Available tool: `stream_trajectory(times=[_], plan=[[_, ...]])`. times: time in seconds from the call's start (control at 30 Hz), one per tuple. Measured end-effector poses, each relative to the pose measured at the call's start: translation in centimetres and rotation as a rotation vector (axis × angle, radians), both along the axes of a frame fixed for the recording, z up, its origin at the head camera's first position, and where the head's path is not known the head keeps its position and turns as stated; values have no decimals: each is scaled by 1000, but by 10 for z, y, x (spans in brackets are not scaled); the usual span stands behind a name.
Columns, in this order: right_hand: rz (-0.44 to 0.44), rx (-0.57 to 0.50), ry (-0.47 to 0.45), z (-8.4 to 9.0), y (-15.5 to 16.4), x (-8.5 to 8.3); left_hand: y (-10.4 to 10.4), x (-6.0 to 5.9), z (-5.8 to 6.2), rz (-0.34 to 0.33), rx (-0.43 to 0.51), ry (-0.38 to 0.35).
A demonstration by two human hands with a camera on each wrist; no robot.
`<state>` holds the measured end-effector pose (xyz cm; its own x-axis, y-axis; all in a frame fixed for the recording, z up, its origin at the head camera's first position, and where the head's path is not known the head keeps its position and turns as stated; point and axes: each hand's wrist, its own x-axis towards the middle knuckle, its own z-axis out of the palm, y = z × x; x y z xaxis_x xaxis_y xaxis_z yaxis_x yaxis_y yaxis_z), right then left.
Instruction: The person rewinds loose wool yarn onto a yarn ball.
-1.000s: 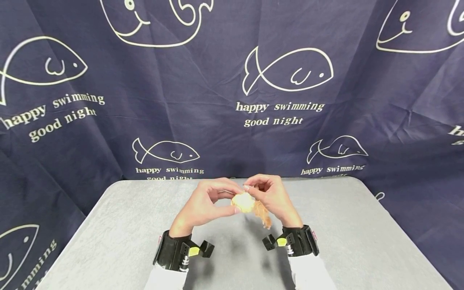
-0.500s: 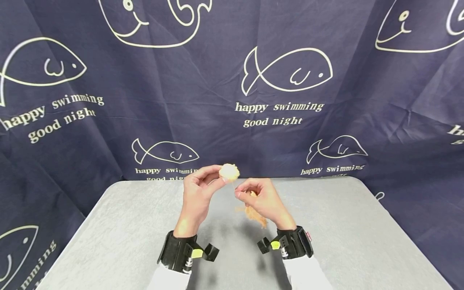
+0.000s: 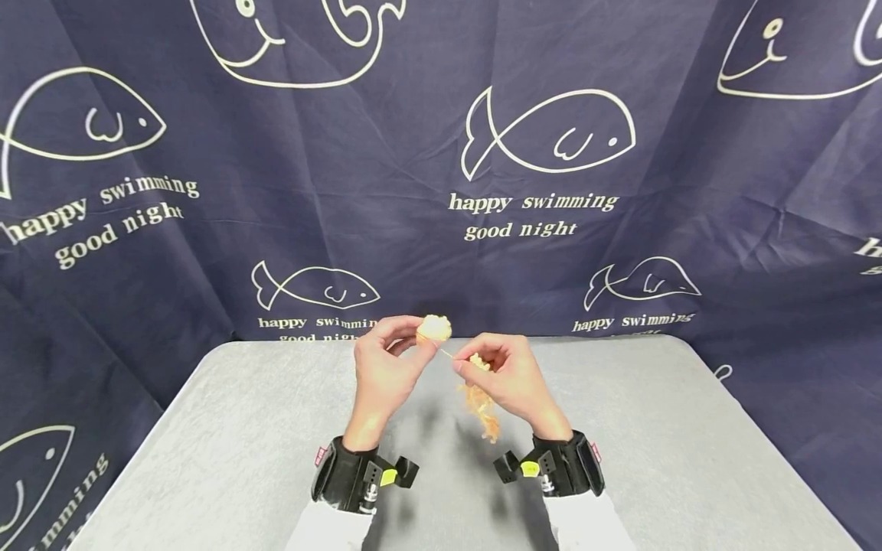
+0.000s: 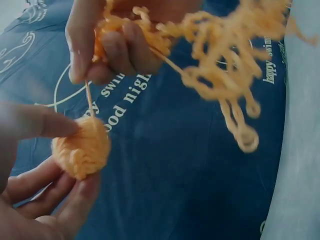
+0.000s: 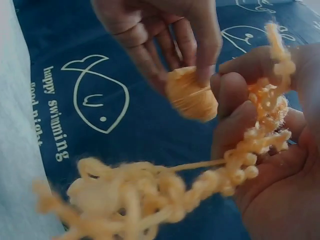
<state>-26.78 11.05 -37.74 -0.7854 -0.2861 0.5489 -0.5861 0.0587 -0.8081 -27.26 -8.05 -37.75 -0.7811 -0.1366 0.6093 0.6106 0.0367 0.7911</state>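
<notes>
While both hands (image 3: 441, 371) edge closer, yarn ball (image 3: 434, 328) stays raised.

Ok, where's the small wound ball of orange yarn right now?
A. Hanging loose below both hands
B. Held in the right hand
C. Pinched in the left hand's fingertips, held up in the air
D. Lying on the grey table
C: the left hand pinches the yarn ball at its fingertips above the table, while the right hand holds the loose tangle of yarn, a strand running between them.
</notes>
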Motion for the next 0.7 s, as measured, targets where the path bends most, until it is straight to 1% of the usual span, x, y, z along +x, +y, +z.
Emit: stream_trajectory(times=[0.1, 0.17, 0.2, 0.3, 0.4, 0.47, 0.53, 0.6, 0.7], plan=[[-55, -25, 44, 3, 5, 0, -2, 0, -2, -9, -131, -2], [-79, -43, 61, 5, 9, 1, -4, 1, -2, -22, -216, -33], [-89, -48, 65, 6, 10, 1, -5, 1, -2, -39, -253, -52], [-104, -46, 56, 9, 15, 1, -9, 3, 1, -117, -351, -124], [-99, 0, 34, 11, 20, 1, -16, 4, 5, -218, -452, -177], [-75, 42, 19, 11, 22, 2, -20, 5, 6, -267, -521, -195], [-37, 93, 10, 12, 25, 3, -24, 5, 7, -295, -586, -199], [13, 145, -11, 13, 29, 4, -27, 5, 8, -303, -640, -207], [73, 225, -57, 14, 36, 5, -34, 5, 8, -289, -720, -211]])
